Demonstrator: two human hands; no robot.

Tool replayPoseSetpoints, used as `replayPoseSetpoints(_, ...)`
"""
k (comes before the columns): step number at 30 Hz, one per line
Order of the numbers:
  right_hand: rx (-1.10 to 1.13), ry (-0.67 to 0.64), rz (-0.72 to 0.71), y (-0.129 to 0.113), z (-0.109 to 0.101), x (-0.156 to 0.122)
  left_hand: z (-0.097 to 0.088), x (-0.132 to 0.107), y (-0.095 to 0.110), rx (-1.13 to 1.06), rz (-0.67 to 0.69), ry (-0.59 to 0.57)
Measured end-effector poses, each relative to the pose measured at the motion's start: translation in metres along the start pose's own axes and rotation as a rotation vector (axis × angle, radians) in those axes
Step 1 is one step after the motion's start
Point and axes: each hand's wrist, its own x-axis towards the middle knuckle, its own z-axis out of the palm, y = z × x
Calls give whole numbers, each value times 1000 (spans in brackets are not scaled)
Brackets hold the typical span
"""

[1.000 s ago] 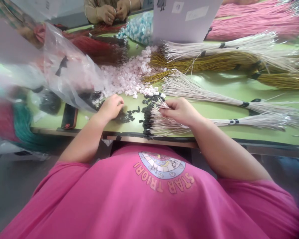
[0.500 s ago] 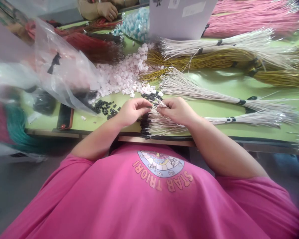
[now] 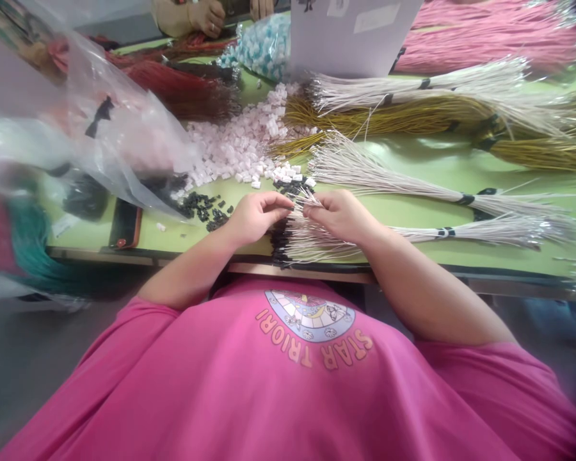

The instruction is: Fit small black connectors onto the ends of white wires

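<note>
My left hand (image 3: 254, 216) is curled in a pinch at the near edge of the green table (image 3: 413, 205), its fingertips meeting those of my right hand; what it pinches is too small to make out. My right hand (image 3: 338, 214) is closed on the ends of a bundle of white wires (image 3: 432, 232) that fans out beneath it. Small black connectors (image 3: 206, 208) lie scattered just left of my left hand. A heap of small white connectors (image 3: 242, 150) sits behind both hands.
Clear plastic bags (image 3: 100, 134) bulge at the left. Bundles of white wires (image 3: 413, 86), yellow wires (image 3: 413, 118), pink wires (image 3: 484, 35) and red wires (image 3: 182, 93) cover the far side. A bag of blue connectors (image 3: 264, 51) and a white card (image 3: 350, 35) stand behind. Another person's hands (image 3: 211, 16) work opposite.
My left hand left the black connectors and moved right to meet my right hand at the wire ends. Since half a second ago both hands have hardly shifted.
</note>
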Motion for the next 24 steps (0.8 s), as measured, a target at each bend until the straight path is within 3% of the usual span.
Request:
replayPoseSetpoints(17,-106,2,-7,6,4,2,9,-3,7,281,243,-44)
replayPoseSetpoints(21,-49,95,-131,10,2,2,-16,-8,12,445,248,-60)
replayPoseSetpoints(24,-7,126,-178,10,-2,2,-54,-9,-1,659,85,68)
